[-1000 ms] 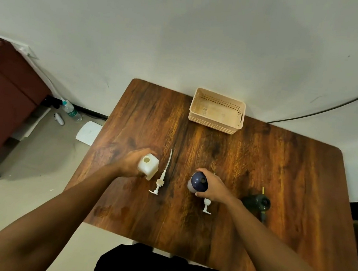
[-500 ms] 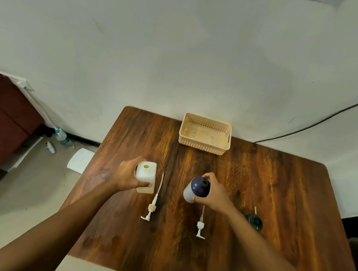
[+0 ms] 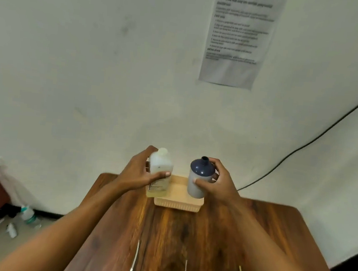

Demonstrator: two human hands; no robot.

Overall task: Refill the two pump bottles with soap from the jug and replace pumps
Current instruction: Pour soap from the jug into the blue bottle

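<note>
The left hand (image 3: 136, 176) fingers (image 3: 150, 150) clamp the pale bottle (image 3: 161, 165), at their 3 o'clock; the right hand (image 3: 220, 183) fingers (image 3: 213, 163) clamp the blue-topped bottle (image 3: 200, 177), at their 9 o'clock.

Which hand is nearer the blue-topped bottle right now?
Right. The right hand grips the blue-topped bottle itself; the left hand is off to its left, holding the clear bottle, with a gap between the two bottles.

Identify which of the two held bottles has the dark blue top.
The grey bottle in the right hand; the translucent bottle in the left hand is pale all over.
</note>
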